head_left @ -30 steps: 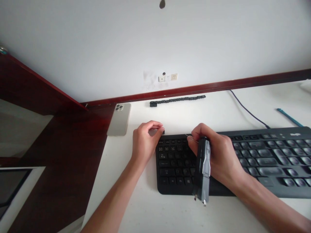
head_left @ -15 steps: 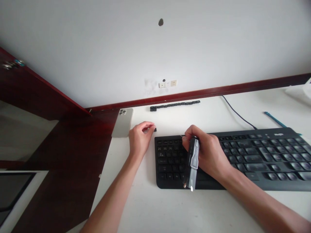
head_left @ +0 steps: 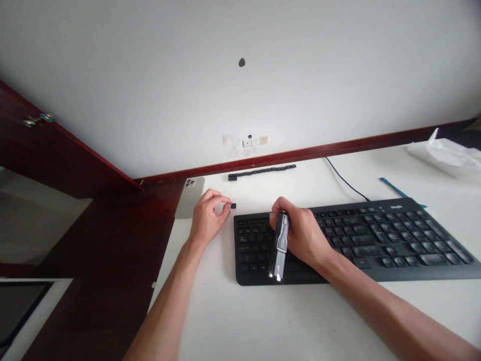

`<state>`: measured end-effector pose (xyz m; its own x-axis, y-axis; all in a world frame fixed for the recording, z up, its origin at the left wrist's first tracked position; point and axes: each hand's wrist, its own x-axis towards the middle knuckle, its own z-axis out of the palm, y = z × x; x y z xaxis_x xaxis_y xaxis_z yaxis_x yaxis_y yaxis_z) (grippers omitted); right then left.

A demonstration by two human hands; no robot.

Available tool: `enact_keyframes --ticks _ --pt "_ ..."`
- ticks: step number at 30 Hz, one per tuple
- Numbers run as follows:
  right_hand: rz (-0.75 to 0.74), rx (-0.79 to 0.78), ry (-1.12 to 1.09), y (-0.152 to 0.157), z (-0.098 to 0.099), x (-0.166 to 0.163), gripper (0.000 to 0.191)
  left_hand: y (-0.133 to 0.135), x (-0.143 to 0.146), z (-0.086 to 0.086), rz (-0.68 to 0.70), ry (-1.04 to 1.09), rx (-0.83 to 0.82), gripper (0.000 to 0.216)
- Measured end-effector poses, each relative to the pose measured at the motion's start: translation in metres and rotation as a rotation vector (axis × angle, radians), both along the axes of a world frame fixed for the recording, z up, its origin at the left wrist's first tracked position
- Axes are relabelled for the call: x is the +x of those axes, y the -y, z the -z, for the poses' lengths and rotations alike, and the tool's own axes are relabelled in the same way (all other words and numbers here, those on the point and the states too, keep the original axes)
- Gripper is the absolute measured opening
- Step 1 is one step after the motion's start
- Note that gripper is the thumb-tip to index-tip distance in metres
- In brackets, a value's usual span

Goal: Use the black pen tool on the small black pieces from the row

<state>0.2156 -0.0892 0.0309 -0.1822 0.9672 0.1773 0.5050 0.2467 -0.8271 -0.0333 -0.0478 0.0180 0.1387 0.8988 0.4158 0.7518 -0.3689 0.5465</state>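
Note:
A black keyboard (head_left: 376, 240) lies on the white desk (head_left: 300, 321). My left hand (head_left: 206, 220) pinches a small black keycap (head_left: 233, 205) just above the keyboard's top left corner. Over the keyboard's left keys, my right hand (head_left: 300, 235) is closed round a black and silver tool (head_left: 278, 245). Its thin wire tip points toward the top row of keys, and its rear end hangs toward me.
A row of black keycaps (head_left: 261, 172) lies along the desk's back edge. A phone (head_left: 190, 196) lies face down on the left. The keyboard cable (head_left: 343, 182), a teal strip (head_left: 394, 187) and crumpled white paper (head_left: 447, 153) are at the right. Dark red wood (head_left: 105, 250) borders the desk on the left.
My left hand has lifted the small keycap away from the keyboard's corner, leftward. The camera has tilted, so everything sits lower and further left. My right hand still holds the tool over the keys.

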Motion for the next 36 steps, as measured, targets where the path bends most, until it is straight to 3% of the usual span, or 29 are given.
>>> enact_keyframes --ticks 11,24,30,36 --pt "-0.034 0.024 -0.040 0.001 -0.001 0.000 0.015 -0.005 -0.005 0.008 0.058 -0.107 -0.113 0.011" --pt "-0.032 0.103 -0.052 0.003 -0.002 0.001 0.006 -0.006 0.008 -0.002 0.044 -0.350 0.054 0.011" --pt "-0.037 0.131 -0.057 0.000 0.003 0.001 0.005 -0.038 0.026 -0.003 0.117 -0.428 0.140 0.012" --pt "-0.031 0.142 -0.057 -0.003 0.007 0.002 0.006 -0.078 0.035 0.004 0.091 -0.468 0.193 0.009"
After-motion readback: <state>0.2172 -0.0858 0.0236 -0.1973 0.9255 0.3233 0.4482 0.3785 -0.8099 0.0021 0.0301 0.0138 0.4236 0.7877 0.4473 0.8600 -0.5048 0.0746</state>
